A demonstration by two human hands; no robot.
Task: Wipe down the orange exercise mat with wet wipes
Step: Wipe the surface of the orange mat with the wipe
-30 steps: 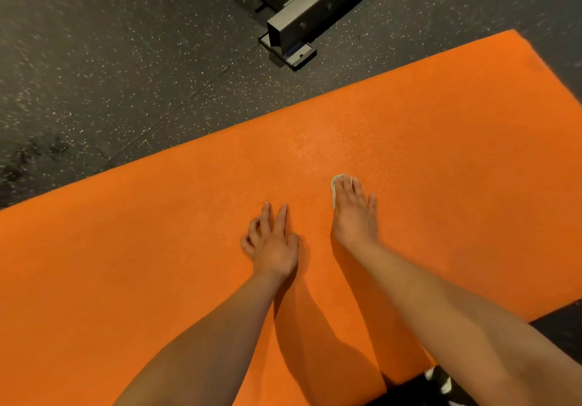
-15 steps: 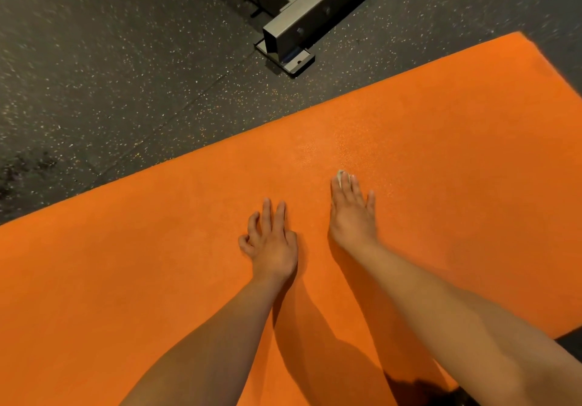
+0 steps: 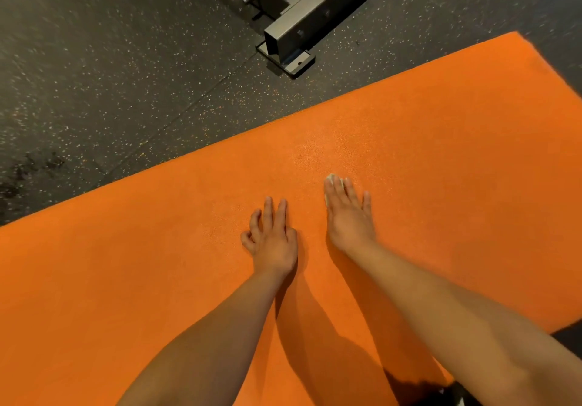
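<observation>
The orange exercise mat lies across the dark gym floor and fills most of the view. My right hand lies flat on the mat with straight fingers, pressing a white wet wipe that shows only as a thin sliver by the fingertips and along the hand's left edge. My left hand rests on the mat just left of it, two fingers straight and the outer ones bent, holding nothing.
A grey steel frame beam with a bolted foot plate stands on the speckled black rubber floor just beyond the mat's far edge. The mat's right corner is at the upper right.
My right hand has slid the wipe slightly forward along the mat, then roughly held its place. My left hand stays planted on the mat, its outer fingers now more bent.
</observation>
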